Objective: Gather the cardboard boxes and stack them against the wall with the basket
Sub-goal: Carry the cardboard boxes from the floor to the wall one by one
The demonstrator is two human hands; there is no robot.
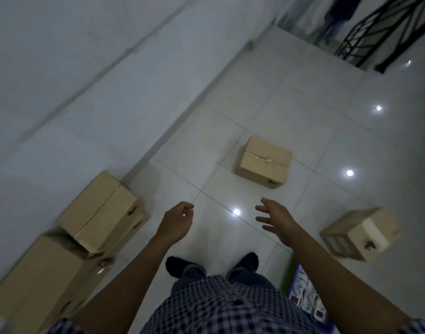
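Against the white wall (86,97) at the left, a cardboard box (98,210) rests on another box, with a larger box (40,273) beside them nearer to me. A single closed box (264,162) stands on the tiled floor ahead. Another box (361,233) with a white label lies at the right. My left hand (176,222) hangs empty with fingers curled, above the floor. My right hand (276,219) is stretched forward, empty, fingers spread, short of the middle box. I see no basket.
Glossy white floor tiles (303,104) reflect ceiling lights. A black metal railing (385,32) stands at the far right top, with a person's legs (332,22) beyond. A colourful printed package (305,292) lies by my right foot.
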